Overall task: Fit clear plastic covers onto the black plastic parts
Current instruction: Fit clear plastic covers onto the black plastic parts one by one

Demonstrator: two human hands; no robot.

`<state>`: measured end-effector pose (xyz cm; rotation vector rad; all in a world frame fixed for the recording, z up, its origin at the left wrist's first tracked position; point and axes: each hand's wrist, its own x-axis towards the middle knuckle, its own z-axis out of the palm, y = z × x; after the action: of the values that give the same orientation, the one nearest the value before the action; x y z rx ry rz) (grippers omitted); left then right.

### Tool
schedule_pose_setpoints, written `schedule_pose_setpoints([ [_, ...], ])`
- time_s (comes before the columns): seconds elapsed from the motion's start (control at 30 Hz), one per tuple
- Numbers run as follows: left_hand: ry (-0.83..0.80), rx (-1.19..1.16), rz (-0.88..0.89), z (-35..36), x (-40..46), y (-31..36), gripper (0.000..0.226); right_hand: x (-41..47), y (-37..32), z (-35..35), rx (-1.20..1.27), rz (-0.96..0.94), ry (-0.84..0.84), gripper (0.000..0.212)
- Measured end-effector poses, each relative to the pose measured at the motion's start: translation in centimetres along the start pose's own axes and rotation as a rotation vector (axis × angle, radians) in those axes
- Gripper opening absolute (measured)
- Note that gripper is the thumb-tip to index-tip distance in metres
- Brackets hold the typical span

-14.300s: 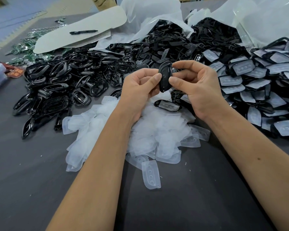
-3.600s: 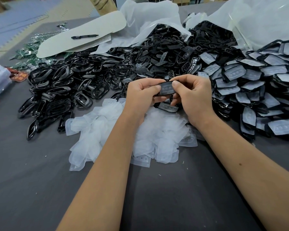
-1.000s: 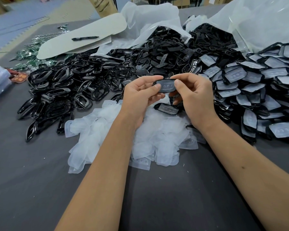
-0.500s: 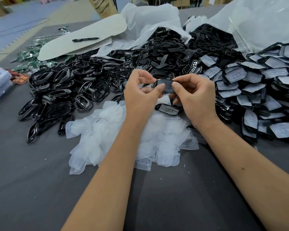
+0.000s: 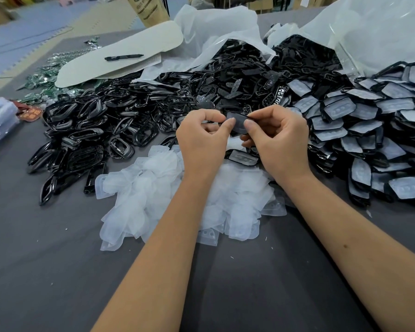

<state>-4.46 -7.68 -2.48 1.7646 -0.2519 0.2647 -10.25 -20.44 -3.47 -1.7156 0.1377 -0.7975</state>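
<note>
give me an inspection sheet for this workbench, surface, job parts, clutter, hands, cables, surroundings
Surface: dark grey table, a few pale specks on it.
Job's things: loose clear covers heaped in front; uncovered black parts piled behind; covered parts stacked at right; one covered part lies under the hands.
Clutter: black frames heaped at left; black pen on a pale board; green pieces far left; plastic bags behind.
Hands: left hand and right hand both pinch one black part, a clear cover on its face.
Cables: nothing seen.
Surroundings: foam floor mats, brown paper bag.
</note>
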Motion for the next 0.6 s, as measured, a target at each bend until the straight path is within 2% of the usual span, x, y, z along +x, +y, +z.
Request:
schedule_pose_setpoints([
  [0.27,-0.017,-0.087,-0.064,-0.19,0.12,-0.11,0.015,0.12,0.15,-0.04,0.002,0.026,-0.025,0.004],
  [0.6,-0.051,-0.040,-0.054,-0.15,0.16,-0.28,0.013,0.33,0.07,-0.21,0.029,0.105,-0.021,0.007],
])
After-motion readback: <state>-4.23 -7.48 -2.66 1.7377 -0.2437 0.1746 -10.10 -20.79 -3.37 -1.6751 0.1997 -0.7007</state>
